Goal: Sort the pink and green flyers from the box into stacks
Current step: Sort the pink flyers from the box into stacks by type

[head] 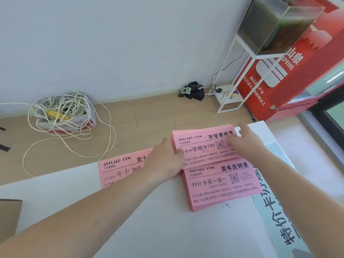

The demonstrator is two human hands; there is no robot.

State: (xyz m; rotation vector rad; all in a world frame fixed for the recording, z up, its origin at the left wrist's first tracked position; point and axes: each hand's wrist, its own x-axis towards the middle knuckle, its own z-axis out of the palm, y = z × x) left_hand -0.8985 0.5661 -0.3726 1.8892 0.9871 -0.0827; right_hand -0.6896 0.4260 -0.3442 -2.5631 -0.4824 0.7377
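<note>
Three stacks of pink flyers lie on a white table [149, 229]. My left hand [165, 161] grips the left edge of the far stack of pink flyers [202, 144], thumb on top. My right hand [245, 142] holds that stack's right side, with the fingers stretched toward its far corner. A near stack of pink flyers [219, 189] lies just in front of it. A third stack of pink flyers [121, 170] sits to the left, partly hidden by my left hand. No green flyers show.
A brown cardboard box corner [9, 218] shows at the left edge. A printed white banner [277, 226] lies on the table's right. On the floor beyond are a box of tangled white cable [65, 112], dark clothes [193, 90], a white stand [234, 90] and a red cooler [290, 77].
</note>
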